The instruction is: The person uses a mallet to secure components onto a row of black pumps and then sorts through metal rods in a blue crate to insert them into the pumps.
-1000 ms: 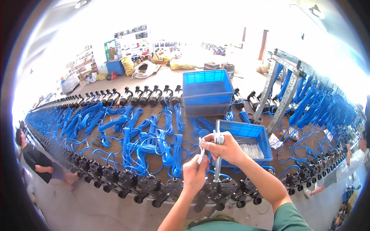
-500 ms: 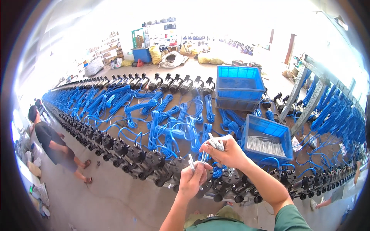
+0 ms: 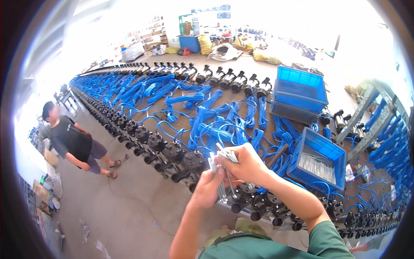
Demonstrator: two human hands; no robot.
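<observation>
A worker in a green shirt (image 3: 267,248) grips thin metal rods in both bare hands beside a long, crowded surface (image 3: 177,124). The left hand (image 3: 206,190) is curled closed, thumb pressed along several upright rods (image 3: 211,163) whose lower ends poke out beneath the fingers. The right hand (image 3: 246,164), also closed, clasps a bundle of rods (image 3: 227,152) that sticks out past its thumb side, angled toward the left. The hands meet at the fingertips in front of the worker's body, just above the near edge of the surface; how many rods each one holds cannot be told.

To the right of the hands, a blue crate (image 3: 324,145) sits at a tilt to the edge, with more loose rods (image 3: 318,167) lying inside it. Behind it, blue crates (image 3: 300,80) stand stacked. Coiled blue cables (image 3: 161,93) cover much of the surface, flanked by rows of black machine parts (image 3: 194,161) along both long edges. More blue cables hang by a metal frame (image 3: 374,134) at right.

At left, a person in a dark shirt (image 3: 71,138) and shorts is on the floor (image 3: 125,207) alongside the row. Across the room, a yellow sack (image 3: 205,44) stands next to a blue cabinet (image 3: 189,43).
</observation>
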